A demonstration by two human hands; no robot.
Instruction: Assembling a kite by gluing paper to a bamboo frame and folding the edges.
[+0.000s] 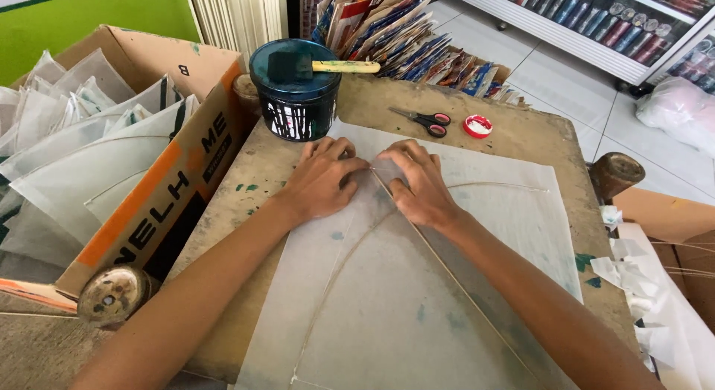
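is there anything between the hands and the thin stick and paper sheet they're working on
Nothing visible. Both the left hand and the right hand already press flat on the white paper sheet, meeting where the straight thin stick reaches the sheet's top corner. The scissors and the paint can sit farther back, apart from the hands.

Both bare forearms reach forward from the lower corners of the view and converge toward the middle, the left arm slanting up from the lower left and the right arm from the lower right, elbows out of sight. The left hand [322, 180] lies palm down with its knuckles raised and its fingers [344, 153] curled downward at the tips, while the right hand [418, 183] mirrors it (palm down too, wrist a little lower in the frame), fingers [398, 157] bent and pressing. The two sets of fingertips nearly meet, thumbs tucked beneath and hidden from view.
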